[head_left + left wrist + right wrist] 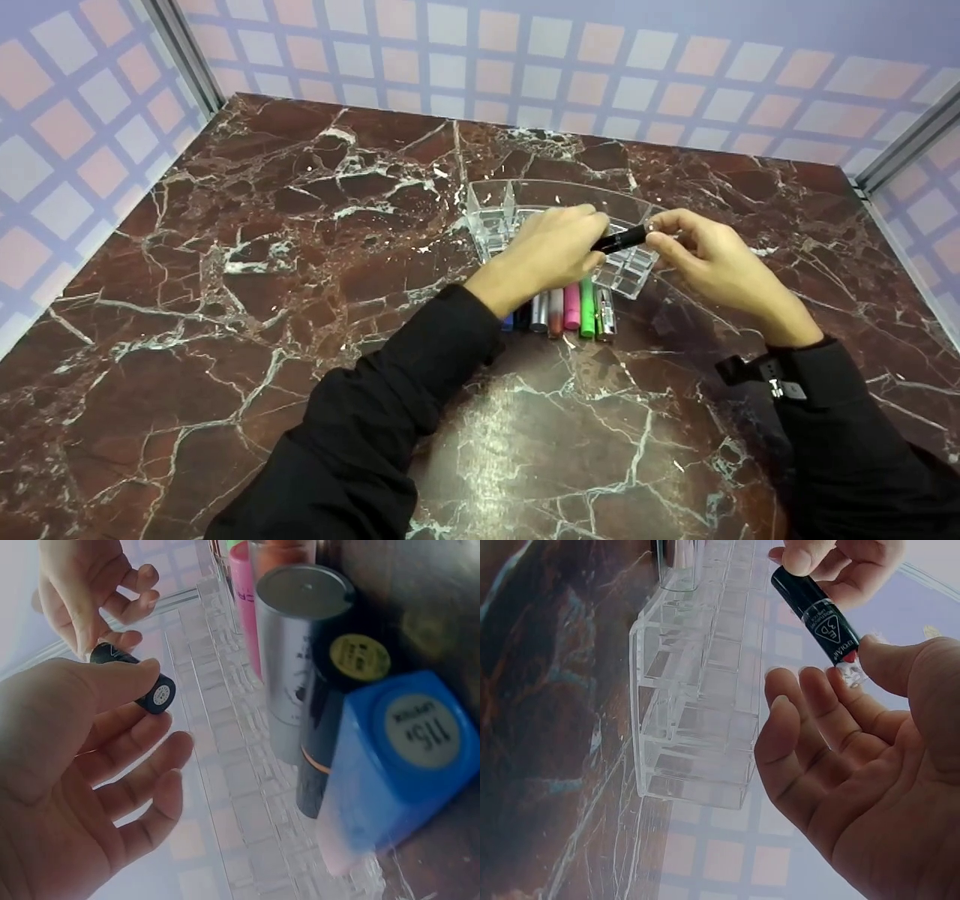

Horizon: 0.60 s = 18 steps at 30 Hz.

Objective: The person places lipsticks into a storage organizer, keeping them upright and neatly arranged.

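Note:
Both hands hold a black lipstick tube (819, 617) above a clear acrylic organizer (631, 279). My left hand (556, 238) pinches its black end, which has a small round label, between thumb and fingers. At the other end, thumb and fingertips of my right hand (709, 259) pinch a clear tip with a bit of red showing inside. White lettering runs along the tube. Below the left hand, at the organizer's near side, is a row of cosmetic tubes, among them a green tube (586, 309), a pink tube (572, 306), a silver tube (300, 652) and a blue lipstick (405, 757).
The organizer has several small square compartments and a taller curved section at its back. It stands on a dark red marbled tabletop (300, 375). Checkered panels (450, 67) rise behind and on both sides.

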### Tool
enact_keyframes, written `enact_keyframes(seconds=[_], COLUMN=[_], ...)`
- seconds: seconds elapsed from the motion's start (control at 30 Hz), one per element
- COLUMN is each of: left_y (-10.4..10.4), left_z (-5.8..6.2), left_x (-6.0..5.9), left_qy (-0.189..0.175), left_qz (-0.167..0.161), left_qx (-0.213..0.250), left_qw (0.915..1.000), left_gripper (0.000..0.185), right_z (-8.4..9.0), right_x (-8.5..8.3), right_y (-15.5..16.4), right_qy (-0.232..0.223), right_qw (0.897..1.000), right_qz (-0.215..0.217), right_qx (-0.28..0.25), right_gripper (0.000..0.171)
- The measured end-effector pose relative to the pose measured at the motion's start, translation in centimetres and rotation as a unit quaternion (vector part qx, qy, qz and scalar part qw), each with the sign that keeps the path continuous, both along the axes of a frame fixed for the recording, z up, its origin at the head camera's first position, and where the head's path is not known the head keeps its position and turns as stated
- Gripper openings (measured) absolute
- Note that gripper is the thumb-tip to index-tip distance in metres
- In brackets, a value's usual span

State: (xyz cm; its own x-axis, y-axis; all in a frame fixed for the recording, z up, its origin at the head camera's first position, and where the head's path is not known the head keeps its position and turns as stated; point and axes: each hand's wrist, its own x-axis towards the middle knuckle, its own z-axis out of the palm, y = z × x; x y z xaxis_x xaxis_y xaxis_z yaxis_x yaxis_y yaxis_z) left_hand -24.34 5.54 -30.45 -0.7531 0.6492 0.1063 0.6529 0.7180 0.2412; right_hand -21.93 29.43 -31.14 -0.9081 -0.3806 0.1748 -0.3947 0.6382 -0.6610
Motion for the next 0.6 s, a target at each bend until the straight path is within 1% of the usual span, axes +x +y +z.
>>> enact_keyframes(seconds=[0.1,0.23,0.47,0.6], left_y=[0.4,0.7,1.6,2.3], left_z=[0.1,0.2,0.1,0.2], left_x=[-0.2,-0.3,-0.4,-0.3], left_qy=[0.004,-0.002,-0.027,-0.031], left_qz=[0.000,0.003,0.009,0.012], left_qx=[0.003,0.014,0.052,0.073], left_qw=[1.0000,0.9999,0.9982,0.9968], left_gripper=[0.018,0.016,0.019,0.024], right_z=[-0.1,-0.1,0.1,0.5], right_x=[-0.1,-0.1,0.0,0.1], right_y=[0.1,0.2,0.0,-0.2], right_qy=[0.019,0.033,0.043,0.062], right_qw=[1.000,0.999,0.997,0.995], right_qz=[-0.008,-0.019,-0.040,-0.043], right_qx=[0.001,-0.007,-0.051,-0.070], right_gripper=[0.028,0.027,0.027,0.028])
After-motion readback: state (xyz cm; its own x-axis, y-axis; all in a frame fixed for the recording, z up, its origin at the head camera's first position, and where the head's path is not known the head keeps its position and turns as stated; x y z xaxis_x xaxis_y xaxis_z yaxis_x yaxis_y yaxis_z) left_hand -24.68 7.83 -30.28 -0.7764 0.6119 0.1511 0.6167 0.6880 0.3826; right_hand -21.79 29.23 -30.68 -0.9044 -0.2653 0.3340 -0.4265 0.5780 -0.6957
